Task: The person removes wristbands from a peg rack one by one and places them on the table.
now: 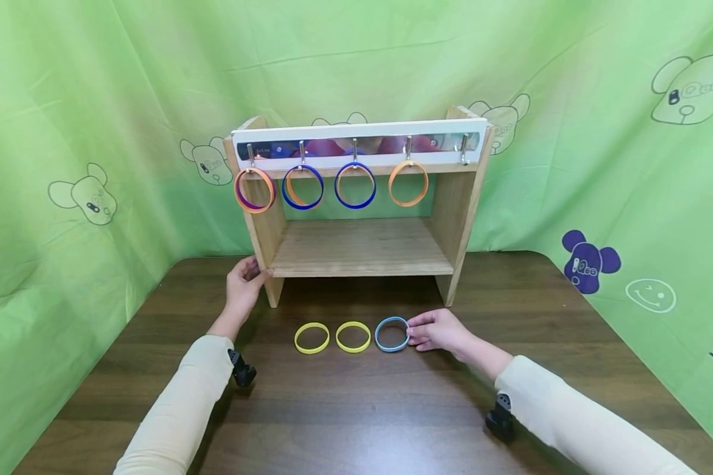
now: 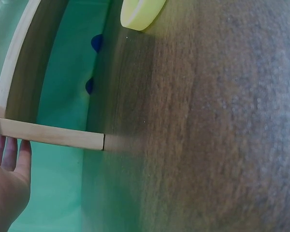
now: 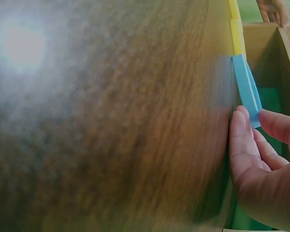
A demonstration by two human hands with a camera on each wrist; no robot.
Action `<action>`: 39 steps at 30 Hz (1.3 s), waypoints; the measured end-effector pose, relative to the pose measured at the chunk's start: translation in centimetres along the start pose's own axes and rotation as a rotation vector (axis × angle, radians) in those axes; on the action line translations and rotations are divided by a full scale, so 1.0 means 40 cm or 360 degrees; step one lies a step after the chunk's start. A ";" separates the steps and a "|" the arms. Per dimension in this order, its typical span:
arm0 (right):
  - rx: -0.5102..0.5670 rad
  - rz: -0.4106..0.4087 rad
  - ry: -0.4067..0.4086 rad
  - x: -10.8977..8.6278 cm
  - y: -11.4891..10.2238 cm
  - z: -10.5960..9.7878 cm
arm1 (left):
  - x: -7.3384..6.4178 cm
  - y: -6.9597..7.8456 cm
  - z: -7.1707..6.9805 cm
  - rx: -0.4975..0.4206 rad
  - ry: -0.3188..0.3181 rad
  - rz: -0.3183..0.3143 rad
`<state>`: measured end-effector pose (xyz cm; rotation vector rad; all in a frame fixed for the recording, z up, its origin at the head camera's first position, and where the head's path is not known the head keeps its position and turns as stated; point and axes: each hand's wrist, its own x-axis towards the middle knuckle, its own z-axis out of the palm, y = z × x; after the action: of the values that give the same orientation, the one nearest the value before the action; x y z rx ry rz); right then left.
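Observation:
My left hand (image 1: 241, 290) holds the lower left side panel of a small wooden rack (image 1: 362, 247), thumb on one side and fingers on the other (image 2: 9, 188). On the table in front of the rack, my right hand (image 1: 442, 332) pinches the right edge of a light blue wristband (image 1: 379, 341). The right wrist view has the thumb and fingertips at the end of this blue band (image 3: 247, 89). Two yellow wristbands (image 1: 298, 344) (image 1: 339, 344) lie flat in a row to its left.
Along the rack's top runs a white hook rail (image 1: 356, 128). Orange, purple and dark blue bands (image 1: 303, 207) hang from its hooks; the far right hook (image 1: 465, 150) carries no band. A brown wooden table (image 1: 333, 415) lies below, with a green curtain (image 1: 356, 53) behind.

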<state>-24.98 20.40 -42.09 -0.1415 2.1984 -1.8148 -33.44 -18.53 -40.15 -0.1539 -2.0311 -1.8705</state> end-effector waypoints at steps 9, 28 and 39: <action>-0.0119 -0.0028 0.0037 0.006 0.013 0.004 | 0.006 -0.002 -0.006 -0.0005 -0.0029 -0.0052; -0.0226 -0.0049 0.0072 0.000 0.008 0.005 | 0.000 -0.002 -0.002 0.0002 0.0012 0.0009; -0.0124 -0.0113 0.0078 -0.003 -0.012 -0.008 | 0.004 -0.002 -0.004 -0.0014 -0.0012 -0.0011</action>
<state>-25.00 20.65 -41.55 -0.1958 2.3272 -1.7880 -33.59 -18.72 -40.15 -0.1565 -2.0314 -1.8858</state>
